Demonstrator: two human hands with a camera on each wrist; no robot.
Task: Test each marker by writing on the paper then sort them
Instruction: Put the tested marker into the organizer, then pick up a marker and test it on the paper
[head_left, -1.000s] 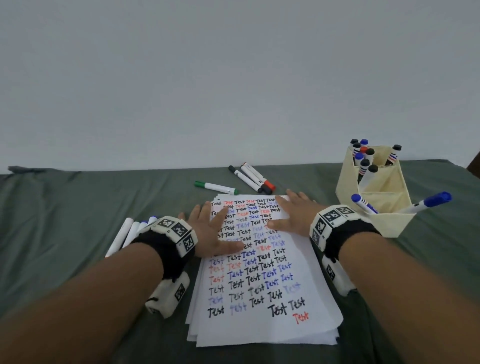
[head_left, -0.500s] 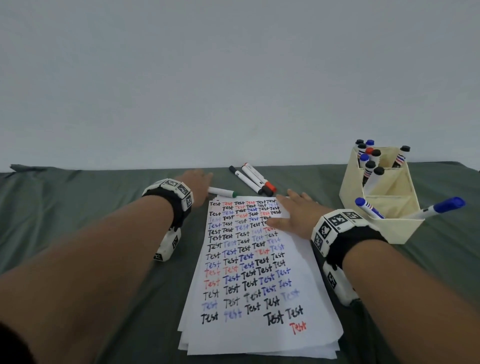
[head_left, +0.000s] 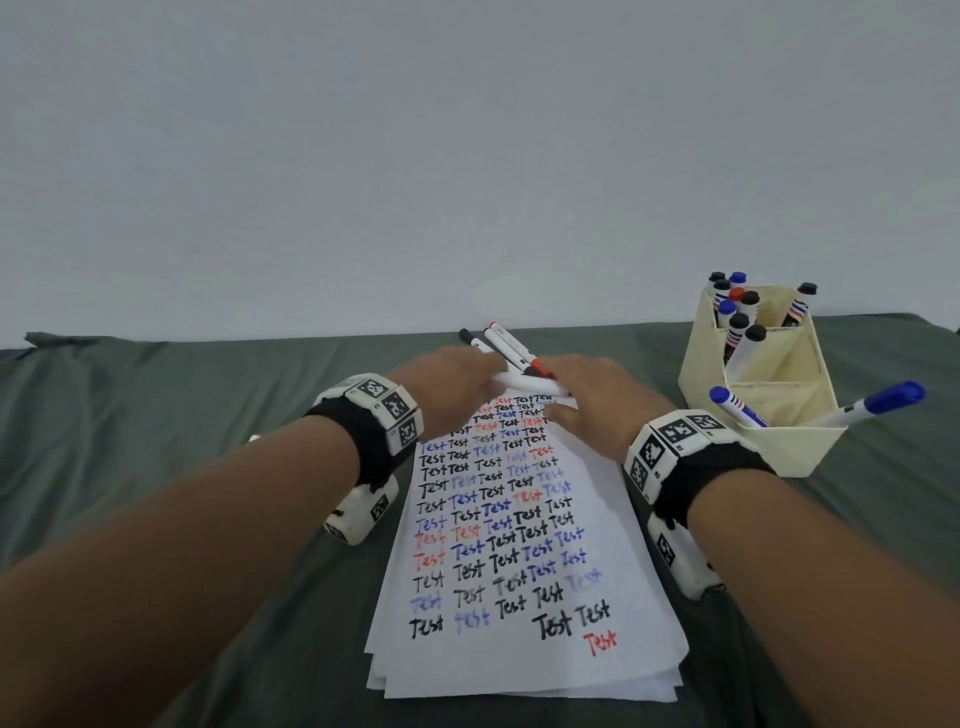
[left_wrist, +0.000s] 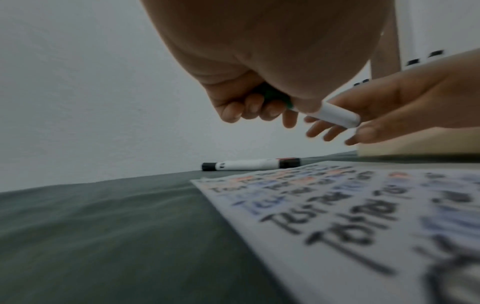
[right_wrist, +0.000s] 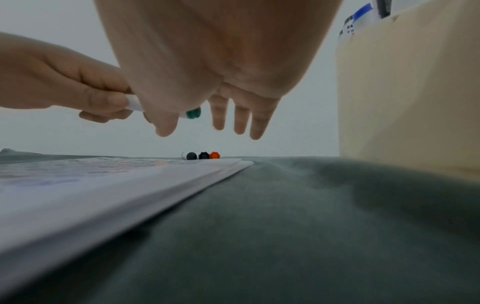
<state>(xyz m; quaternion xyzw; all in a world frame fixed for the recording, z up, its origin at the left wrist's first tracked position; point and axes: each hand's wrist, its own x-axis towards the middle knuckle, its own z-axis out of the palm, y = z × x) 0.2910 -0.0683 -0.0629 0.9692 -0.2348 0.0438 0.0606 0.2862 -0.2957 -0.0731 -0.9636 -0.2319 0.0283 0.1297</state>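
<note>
My left hand (head_left: 483, 376) grips a white marker with green ends (head_left: 530, 385), level above the far edge of the paper stack (head_left: 519, 571). In the left wrist view its fingers (left_wrist: 257, 107) curl round the green cap while the white barrel (left_wrist: 335, 114) sticks out to the right. My right hand (head_left: 582, 395) hovers at that free end with straight, spread fingers (right_wrist: 241, 119). The marker's green tip (right_wrist: 193, 113) shows between its thumb and index finger; contact cannot be told. The top sheet is covered with "Test" in black, blue and red.
Black and red capped markers (head_left: 498, 345) lie on the green cloth just beyond the paper. A cream paper organizer (head_left: 779, 447) stands at the right with several markers at its back and two blue ones (head_left: 883, 402) in front. A grey wall rises behind.
My left hand left the paper, reached the green marker beyond it, picked it up and carried it right. My right hand lifted off the paper towards the marker's end.
</note>
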